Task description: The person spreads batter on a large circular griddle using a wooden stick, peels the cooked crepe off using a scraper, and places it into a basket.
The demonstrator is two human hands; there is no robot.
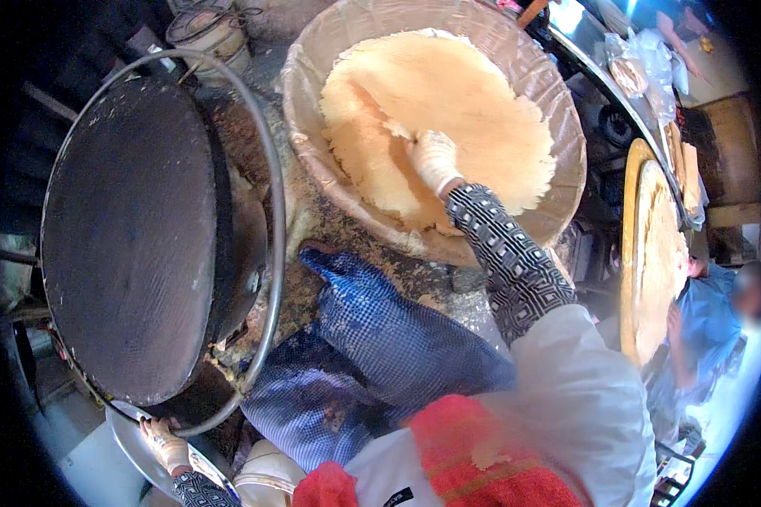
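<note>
My right hand [432, 160], in a pale glove, is closed with its fingers at a thin tan flatbread [482, 120]. A small pale flap sticks out by the fingertips. The ragged-edged flatbread lies in a large round basket [548, 133] lined with clear plastic film. My left hand [165, 440], also gloved, is at the lower left, its fingers at the near side of a metal ring [276, 209]. Whether they grip the ring is unclear. Within the ring is a big round dark griddle [130, 247]. A pale basin [123, 437] lies partly hidden under my left hand.
Blue checked cloth [387, 323] covers my legs between griddle and basket. A white bucket [266, 472] stands beside my left forearm; another bucket [212, 38] is behind the griddle. At right, a person in blue [710, 317] is beside a yellow-rimmed round tray [631, 253] of flatbread.
</note>
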